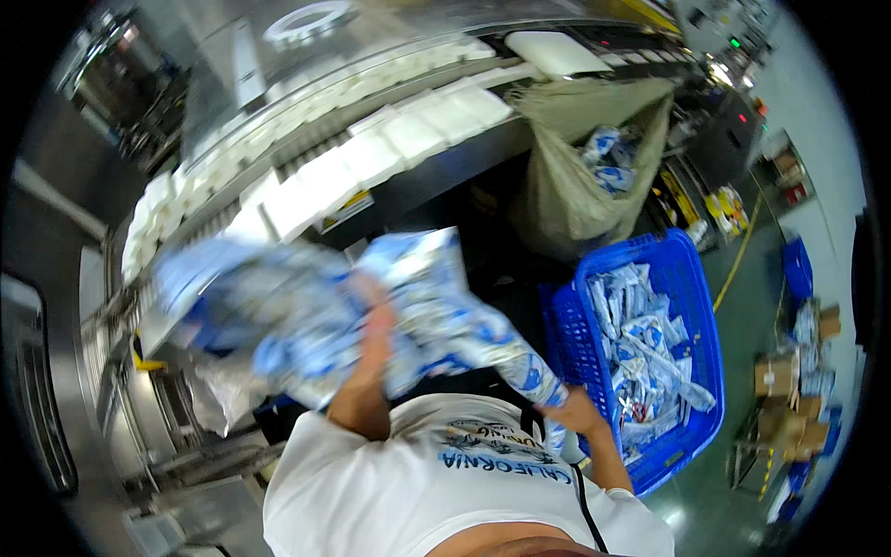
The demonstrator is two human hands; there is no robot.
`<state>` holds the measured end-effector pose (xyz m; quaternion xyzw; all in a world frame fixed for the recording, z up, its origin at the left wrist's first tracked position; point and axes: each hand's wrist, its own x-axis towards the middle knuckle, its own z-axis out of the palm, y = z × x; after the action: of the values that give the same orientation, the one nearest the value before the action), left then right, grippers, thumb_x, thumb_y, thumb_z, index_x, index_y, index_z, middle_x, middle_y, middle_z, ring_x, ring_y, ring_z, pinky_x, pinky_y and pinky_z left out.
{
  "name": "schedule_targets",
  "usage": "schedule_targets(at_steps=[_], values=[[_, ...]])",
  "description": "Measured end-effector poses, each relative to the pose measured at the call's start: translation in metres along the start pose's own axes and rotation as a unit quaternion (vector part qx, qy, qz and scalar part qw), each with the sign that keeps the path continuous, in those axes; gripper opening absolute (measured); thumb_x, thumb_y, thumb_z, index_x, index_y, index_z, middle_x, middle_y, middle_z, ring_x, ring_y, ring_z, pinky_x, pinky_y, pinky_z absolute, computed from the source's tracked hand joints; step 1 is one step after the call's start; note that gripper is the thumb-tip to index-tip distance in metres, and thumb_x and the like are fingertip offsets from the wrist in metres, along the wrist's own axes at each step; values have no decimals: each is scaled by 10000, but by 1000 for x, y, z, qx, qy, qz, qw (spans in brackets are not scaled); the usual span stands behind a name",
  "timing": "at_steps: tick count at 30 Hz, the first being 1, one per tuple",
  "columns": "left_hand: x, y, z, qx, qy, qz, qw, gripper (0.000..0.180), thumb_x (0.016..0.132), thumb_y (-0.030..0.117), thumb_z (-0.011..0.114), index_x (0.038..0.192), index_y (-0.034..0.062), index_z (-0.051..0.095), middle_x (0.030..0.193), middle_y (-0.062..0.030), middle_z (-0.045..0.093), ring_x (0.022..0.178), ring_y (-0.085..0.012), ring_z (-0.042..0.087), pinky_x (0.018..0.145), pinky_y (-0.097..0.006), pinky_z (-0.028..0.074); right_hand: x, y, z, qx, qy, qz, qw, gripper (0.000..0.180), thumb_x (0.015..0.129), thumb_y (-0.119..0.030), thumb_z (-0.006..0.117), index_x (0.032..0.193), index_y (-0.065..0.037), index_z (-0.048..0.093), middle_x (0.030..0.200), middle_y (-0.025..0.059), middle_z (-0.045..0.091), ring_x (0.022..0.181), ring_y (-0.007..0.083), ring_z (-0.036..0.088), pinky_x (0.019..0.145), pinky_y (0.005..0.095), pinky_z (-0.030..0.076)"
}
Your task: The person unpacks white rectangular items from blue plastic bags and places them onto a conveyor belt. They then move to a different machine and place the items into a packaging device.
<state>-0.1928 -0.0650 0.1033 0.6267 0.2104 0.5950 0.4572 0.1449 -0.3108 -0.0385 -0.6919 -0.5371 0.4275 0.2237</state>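
A long, bunched length of blue-and-white printed plastic film [445, 320] stretches across in front of my body, its left part smeared by motion. My left hand [374, 302] is in among this film; blur hides its fingers, so its grip does not show. At the narrow, twisted right end, my right hand [575, 411] is closed around the film beside the blue basket. That blue plastic basket [703, 371] stands at my right and holds many flat pieces of similar blue-and-white packaging [640, 343].
Ahead runs a conveyor with rows of white pads [399, 139]. A large beige woven sack [566, 176], with more printed packaging inside, hangs open beyond the basket. Steel machinery [56, 223] stands at the left. Cardboard boxes [789, 408] are stacked at the far right.
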Motion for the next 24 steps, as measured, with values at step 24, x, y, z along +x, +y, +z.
schedule_targets(at_steps=[24], values=[[-20,-69,133,-262,-154,-291,907,570,847,44,808,1369,22,582,1296,-101,642,1166,-232,623,1075,-407,471,176,-236,-67,382,292,-401,780,461,870,5,627,1315,-78,542,1135,6,606,1045,105,577,921,281,483]])
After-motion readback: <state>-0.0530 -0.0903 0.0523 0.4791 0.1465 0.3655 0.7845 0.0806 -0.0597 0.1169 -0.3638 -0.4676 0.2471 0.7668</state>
